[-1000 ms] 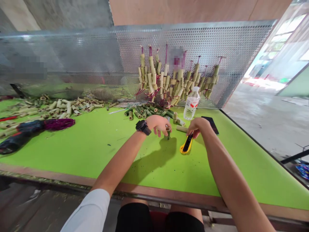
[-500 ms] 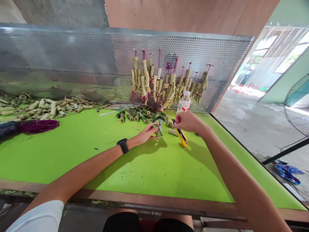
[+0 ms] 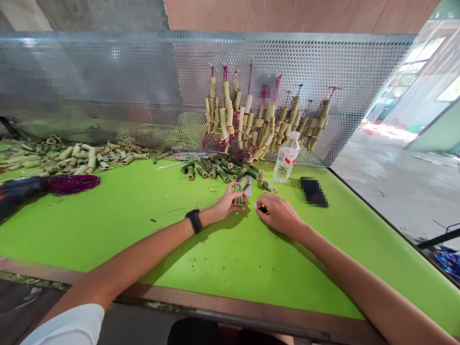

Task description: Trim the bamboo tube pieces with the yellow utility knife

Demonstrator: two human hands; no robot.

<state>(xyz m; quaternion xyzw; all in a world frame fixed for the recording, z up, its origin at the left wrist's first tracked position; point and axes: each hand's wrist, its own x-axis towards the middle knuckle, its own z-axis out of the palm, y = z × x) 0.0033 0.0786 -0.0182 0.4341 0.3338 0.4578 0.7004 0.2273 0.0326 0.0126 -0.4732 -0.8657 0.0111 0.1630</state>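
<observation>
My left hand [image 3: 226, 203], with a black watch on its wrist, is closed around a short green bamboo tube [image 3: 238, 196]. Just right of it, my right hand [image 3: 280, 213] grips a utility knife [image 3: 264, 210]; only a black and yellow bit shows, with a pale tip toward the bamboo, and the rest is covered by the fingers. A small gap separates the knife from the tube. Behind the hands lies a pile of green bamboo tubes [image 3: 212, 168], and one pale tube [image 3: 269, 187] rests beyond my right hand.
A clear water bottle [image 3: 285, 165] and a dark, blurred flat object [image 3: 314, 191] stand at the right of the green table [image 3: 172, 258]. Strung bamboo bundles [image 3: 230, 115] hang on the perforated metal panel [image 3: 352, 72]. Pale bamboo pieces [image 3: 89, 158] and purple cord [image 3: 74, 185] lie left.
My right hand has turned the knife around and come lower, beside the bamboo tube, with its pale tip toward my left hand. My left hand still holds the tube, now more upright. The view shifted.
</observation>
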